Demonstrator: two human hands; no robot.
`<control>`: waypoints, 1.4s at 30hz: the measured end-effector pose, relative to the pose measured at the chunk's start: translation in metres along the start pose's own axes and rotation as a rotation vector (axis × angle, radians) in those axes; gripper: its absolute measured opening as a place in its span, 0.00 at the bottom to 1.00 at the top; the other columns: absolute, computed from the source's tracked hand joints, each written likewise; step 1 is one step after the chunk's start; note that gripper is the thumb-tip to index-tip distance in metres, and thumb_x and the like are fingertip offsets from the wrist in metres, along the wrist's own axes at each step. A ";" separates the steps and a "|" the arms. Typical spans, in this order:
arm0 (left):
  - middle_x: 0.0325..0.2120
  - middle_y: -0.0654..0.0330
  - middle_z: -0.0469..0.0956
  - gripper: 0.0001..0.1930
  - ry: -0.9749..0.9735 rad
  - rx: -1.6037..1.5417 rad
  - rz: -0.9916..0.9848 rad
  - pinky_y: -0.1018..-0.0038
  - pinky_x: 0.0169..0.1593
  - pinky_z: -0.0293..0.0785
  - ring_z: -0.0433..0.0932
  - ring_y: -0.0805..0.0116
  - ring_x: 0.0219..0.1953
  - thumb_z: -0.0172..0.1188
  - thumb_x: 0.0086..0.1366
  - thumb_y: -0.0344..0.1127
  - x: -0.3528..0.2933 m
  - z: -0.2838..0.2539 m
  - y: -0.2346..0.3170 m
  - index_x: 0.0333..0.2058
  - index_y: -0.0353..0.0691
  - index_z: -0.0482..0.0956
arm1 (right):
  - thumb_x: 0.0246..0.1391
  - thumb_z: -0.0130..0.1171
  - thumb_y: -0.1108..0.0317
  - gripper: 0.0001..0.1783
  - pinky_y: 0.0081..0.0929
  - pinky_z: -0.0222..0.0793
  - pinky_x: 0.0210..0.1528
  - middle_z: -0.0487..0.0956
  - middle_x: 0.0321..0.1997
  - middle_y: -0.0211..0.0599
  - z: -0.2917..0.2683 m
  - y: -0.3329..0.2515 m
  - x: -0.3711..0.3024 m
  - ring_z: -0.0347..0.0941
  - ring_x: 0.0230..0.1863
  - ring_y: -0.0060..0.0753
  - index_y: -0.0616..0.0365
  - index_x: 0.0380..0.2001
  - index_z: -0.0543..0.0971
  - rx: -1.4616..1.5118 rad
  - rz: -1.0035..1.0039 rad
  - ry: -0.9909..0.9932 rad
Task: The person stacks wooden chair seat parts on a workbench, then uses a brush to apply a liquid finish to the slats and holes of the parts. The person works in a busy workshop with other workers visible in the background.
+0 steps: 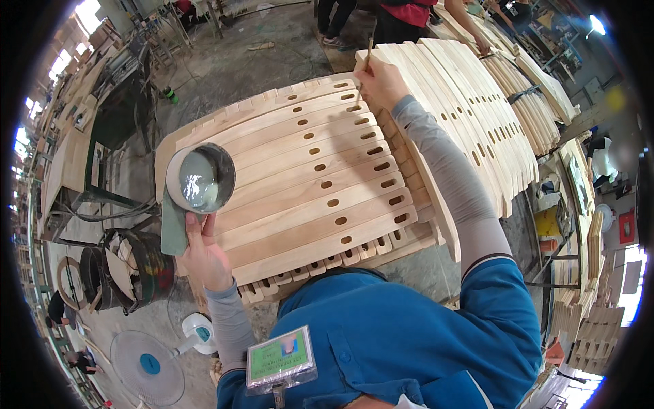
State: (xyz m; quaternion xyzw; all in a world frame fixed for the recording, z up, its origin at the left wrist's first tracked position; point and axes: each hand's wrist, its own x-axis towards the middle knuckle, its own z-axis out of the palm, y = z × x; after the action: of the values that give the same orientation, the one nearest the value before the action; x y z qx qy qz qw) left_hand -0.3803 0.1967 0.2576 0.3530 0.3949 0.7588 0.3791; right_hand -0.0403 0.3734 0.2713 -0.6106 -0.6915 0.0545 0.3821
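Observation:
My left hand (204,252) grips a round cup (176,167) from below, over the left part of the stacked slats. A shiny, whitish translucent liquid (199,183) lies inside. A flat grey-green piece (174,228) hangs down beside the cup, next to my fingers. My right hand (383,83) is closed round a thin stick (370,49), perhaps a brush. Its lower end points at the slotted ends of the far slats; whether it touches wood I cannot tell. Pale wooden slats (272,163) lie side by side before me, each with oval slots.
More slotted slats (453,88) are stacked to the right, with a loose slat (436,198) leaning between the stacks. Behind them stands a person in red (409,13). A white fan (146,365) and a dark bin (139,269) with wood pieces stand at lower left.

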 end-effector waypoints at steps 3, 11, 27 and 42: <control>0.44 0.58 0.70 0.17 -0.005 -0.004 -0.013 0.71 0.45 0.72 0.73 0.68 0.40 0.51 0.61 0.30 0.001 -0.009 -0.003 0.48 0.36 0.65 | 0.46 0.56 0.63 0.12 0.39 0.65 0.30 0.75 0.23 0.49 -0.007 -0.010 0.003 0.71 0.27 0.51 0.62 0.24 0.71 -0.058 -0.008 -0.001; 0.45 0.58 0.69 0.17 0.022 -0.002 -0.036 0.71 0.46 0.71 0.72 0.68 0.40 0.50 0.62 0.32 -0.003 -0.004 -0.004 0.49 0.36 0.64 | 0.45 0.57 0.62 0.13 0.39 0.65 0.30 0.74 0.21 0.48 -0.007 -0.013 0.002 0.71 0.27 0.51 0.62 0.25 0.70 -0.040 -0.021 -0.027; 0.41 0.57 0.71 0.17 -0.168 -0.041 -0.092 0.70 0.42 0.75 0.74 0.67 0.37 0.51 0.61 0.31 -0.006 0.023 -0.003 0.48 0.34 0.66 | 0.47 0.55 0.75 0.05 0.18 0.71 0.33 0.75 0.26 0.35 -0.064 -0.004 -0.041 0.72 0.28 0.21 0.67 0.27 0.73 0.633 0.174 0.034; 0.39 0.55 0.71 0.14 -0.616 0.056 -0.171 0.69 0.37 0.78 0.74 0.68 0.37 0.48 0.61 0.28 -0.041 0.065 0.007 0.45 0.29 0.67 | 0.38 0.60 0.83 0.10 0.22 0.68 0.28 0.72 0.28 0.36 -0.103 -0.149 -0.225 0.71 0.29 0.30 0.60 0.19 0.69 0.310 -0.237 0.268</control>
State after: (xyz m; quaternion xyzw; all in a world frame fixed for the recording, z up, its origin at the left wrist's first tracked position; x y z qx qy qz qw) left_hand -0.3093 0.1797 0.2825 0.5419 0.3106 0.5706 0.5331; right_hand -0.1069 0.0964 0.3207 -0.4607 -0.6849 0.0332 0.5636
